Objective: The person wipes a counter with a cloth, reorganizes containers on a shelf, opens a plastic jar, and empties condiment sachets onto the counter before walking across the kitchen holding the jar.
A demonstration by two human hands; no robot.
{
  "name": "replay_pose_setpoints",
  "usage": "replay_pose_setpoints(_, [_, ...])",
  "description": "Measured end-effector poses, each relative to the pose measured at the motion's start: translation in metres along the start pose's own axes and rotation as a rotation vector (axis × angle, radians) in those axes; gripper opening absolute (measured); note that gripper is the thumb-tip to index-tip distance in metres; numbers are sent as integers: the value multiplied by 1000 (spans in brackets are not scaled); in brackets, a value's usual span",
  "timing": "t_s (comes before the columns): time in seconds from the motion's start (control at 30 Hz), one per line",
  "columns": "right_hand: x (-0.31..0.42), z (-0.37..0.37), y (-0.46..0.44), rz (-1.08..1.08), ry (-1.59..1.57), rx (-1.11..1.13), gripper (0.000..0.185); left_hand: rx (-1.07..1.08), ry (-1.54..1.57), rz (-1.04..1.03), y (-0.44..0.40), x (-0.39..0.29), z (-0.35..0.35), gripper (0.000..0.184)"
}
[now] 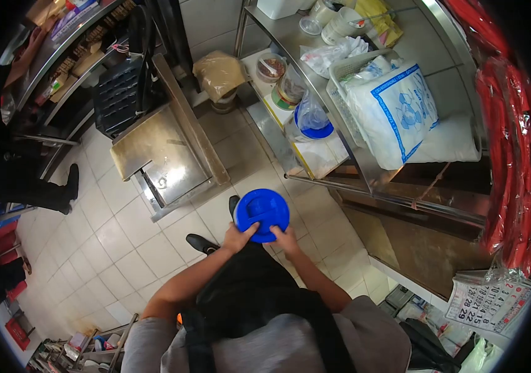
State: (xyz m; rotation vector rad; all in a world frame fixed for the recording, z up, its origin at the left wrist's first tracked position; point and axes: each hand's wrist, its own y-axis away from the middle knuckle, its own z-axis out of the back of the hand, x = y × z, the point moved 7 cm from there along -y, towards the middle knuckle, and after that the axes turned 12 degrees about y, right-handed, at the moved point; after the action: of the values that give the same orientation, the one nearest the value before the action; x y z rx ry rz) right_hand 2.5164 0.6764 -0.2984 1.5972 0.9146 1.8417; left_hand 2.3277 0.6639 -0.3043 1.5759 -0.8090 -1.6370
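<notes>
Pinching the lid (265, 210) by its near edge, left hand (238, 237) and right hand (286, 242) hold it just beyond the apron (246, 280); even pressure from both sides should keep it steady.

Upper right: steel shelf (287, 31), supporting white plastic basket (338, 99) with blue-printed plastic bag (405, 109). Far right: red plastic-wrapped bundles (502, 161), hanging above numbered calendar (486, 304). Floor: square tiles (116, 242).

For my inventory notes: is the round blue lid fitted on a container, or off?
Cannot tell: the blue lid shows its recessed top, hiding anything beneath; left hand and right hand hold its near edge.
</notes>
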Motion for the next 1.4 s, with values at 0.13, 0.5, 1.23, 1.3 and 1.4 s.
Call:
replay_pose_setpoints(0.13, [-18, -37, 19, -25, 132, -7, 44, -152, 6, 50, 22, 60, 35, 84])
replay_pose_setpoints(0.5, [104, 25, -109, 224, 521, 3, 92, -305, 711, -11, 68, 95, 92, 37])
replay_pose_setpoints(1.23, [206, 270, -280, 379, 39, -826, 58, -777, 1069, 39, 121, 264, 168, 45])
replay_pose_setpoints(1.3, [198, 275, -295, 349, 153, -841, 57, -718, 1043, 78, 120, 255, 166, 46])
replay_pose_setpoints(1.4, [206, 254, -309, 177, 2158, -688, 55, -701, 1019, 124, 121, 263, 167, 46])
